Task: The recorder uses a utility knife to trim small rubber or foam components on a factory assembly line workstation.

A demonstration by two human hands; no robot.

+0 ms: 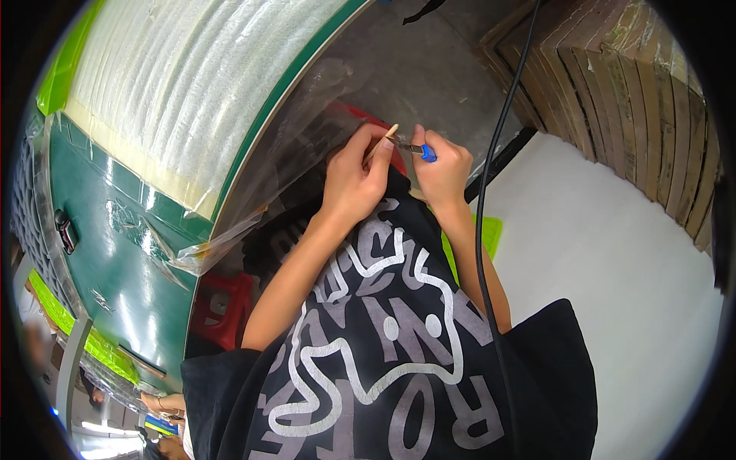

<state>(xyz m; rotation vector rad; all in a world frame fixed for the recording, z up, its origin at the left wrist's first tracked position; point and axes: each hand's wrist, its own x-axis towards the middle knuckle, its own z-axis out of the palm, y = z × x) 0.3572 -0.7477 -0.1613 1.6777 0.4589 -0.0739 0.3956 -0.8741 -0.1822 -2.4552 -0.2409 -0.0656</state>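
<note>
My left hand (355, 182) pinches a thin, pale wooden stick (394, 130), which pokes up past the thumb. Closed around a blue-handled utility knife (428, 154) is my right hand (446, 170). The knife's blade points left and reaches the stick near my left fingertips; whether it cuts into the wood cannot be made out. Both hands are close together in front of my body, above my lap. Part of the stick is hidden behind my left fingers.
To the left, a green tabletop (130, 284) carries stacked white foam sheets (192, 77); clear plastic film (268, 180) hangs off its edge. A red stool (222, 310) is beneath. Brown flat boards (644, 100) stand at right. A black cable (502, 126) crosses near my right arm.
</note>
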